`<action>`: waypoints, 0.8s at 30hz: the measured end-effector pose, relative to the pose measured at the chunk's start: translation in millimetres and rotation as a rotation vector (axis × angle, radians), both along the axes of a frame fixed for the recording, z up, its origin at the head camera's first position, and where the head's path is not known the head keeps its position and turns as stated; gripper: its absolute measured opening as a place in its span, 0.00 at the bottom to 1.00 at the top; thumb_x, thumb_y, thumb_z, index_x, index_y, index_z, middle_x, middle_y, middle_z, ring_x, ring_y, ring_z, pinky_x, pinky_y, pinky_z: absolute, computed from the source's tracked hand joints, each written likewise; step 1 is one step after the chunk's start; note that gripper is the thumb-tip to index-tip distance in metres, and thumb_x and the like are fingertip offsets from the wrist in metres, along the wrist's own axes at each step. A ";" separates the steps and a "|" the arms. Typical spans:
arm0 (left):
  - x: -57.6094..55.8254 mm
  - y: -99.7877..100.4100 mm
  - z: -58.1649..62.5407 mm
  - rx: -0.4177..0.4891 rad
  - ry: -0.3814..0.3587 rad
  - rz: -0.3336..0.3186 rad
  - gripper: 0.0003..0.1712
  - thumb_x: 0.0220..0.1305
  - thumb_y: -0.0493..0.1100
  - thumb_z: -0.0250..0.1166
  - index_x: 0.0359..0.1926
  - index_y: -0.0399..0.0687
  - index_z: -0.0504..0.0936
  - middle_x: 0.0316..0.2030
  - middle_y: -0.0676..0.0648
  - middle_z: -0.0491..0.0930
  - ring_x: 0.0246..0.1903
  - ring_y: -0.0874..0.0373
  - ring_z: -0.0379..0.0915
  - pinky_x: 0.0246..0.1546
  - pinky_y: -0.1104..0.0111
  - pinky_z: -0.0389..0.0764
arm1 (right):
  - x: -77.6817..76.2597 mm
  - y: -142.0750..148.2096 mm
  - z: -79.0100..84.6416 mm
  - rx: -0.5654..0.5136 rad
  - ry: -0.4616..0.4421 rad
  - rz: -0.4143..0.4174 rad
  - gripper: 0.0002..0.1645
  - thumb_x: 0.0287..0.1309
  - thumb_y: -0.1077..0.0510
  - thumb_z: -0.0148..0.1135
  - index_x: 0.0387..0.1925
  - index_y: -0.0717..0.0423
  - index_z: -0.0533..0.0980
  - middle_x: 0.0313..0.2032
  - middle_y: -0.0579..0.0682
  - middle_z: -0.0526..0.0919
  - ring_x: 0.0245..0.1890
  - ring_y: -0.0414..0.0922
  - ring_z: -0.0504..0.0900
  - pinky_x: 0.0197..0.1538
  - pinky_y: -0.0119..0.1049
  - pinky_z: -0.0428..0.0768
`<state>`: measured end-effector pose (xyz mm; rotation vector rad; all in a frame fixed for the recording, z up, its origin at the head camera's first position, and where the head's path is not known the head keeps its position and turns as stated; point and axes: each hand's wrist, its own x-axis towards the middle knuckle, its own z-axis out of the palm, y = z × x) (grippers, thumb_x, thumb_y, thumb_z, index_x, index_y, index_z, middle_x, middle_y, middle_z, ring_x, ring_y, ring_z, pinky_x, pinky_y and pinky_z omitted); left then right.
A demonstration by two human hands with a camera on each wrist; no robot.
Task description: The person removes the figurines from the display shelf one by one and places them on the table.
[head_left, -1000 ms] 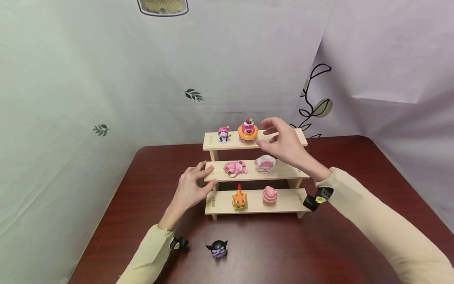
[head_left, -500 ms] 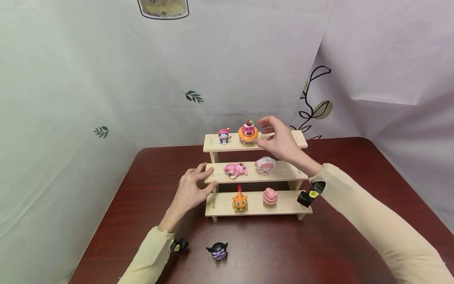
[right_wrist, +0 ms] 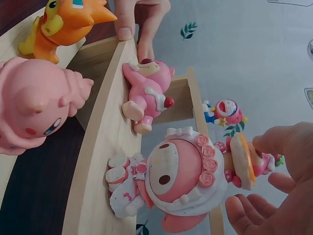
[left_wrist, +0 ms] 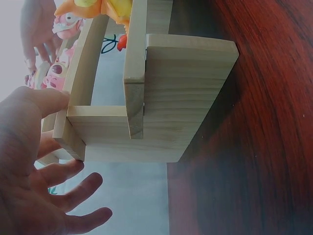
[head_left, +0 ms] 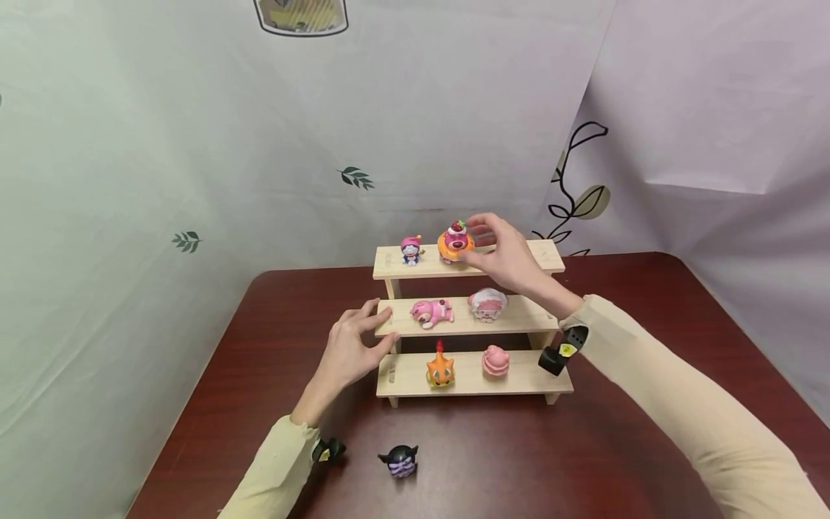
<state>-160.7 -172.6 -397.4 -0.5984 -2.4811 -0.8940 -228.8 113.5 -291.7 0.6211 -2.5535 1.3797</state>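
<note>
My left hand grips the left end of the middle tier of a stepped wooden display stand. In the left wrist view, the thumb lies on the board's edge and the lower fingers spread free. On the top tier, my right hand reaches around the right side of a bear figurine in an orange ring. Its thumb overlaps the figurine's edge; whether it touches is unclear. The figurine stands upright beside a small pink-hatted figurine.
The middle tier bears a lying pink bear figurine and a white-hooded figurine. Below are an orange figurine and a round pink figurine. A black-and-purple figurine lies on the dark red table in front.
My right hand has moved slightly left, bringing its thumb and fingers from beside the ringed bear figurine to its edge. The left hand keeps its hold on the stand.
</note>
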 end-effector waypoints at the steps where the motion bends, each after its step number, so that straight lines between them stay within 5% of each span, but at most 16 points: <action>1: -0.1 0.1 -0.1 0.000 -0.001 0.000 0.26 0.54 0.45 0.77 0.53 0.38 0.86 0.58 0.31 0.76 0.50 0.32 0.75 0.50 0.39 0.72 | -0.3 -0.5 0.4 -0.004 -0.005 0.001 0.30 0.57 0.63 0.71 0.60 0.65 0.70 0.57 0.66 0.75 0.55 0.61 0.78 0.58 0.54 0.73; 24: 0.2 0.0 -0.8 0.008 -0.023 0.000 0.25 0.54 0.45 0.76 0.53 0.39 0.86 0.58 0.32 0.76 0.49 0.33 0.76 0.50 0.41 0.72 | -4.5 -6.2 0.7 -0.008 -0.063 -0.002 0.30 0.61 0.60 0.69 0.62 0.62 0.71 0.58 0.63 0.75 0.55 0.59 0.77 0.54 0.53 0.75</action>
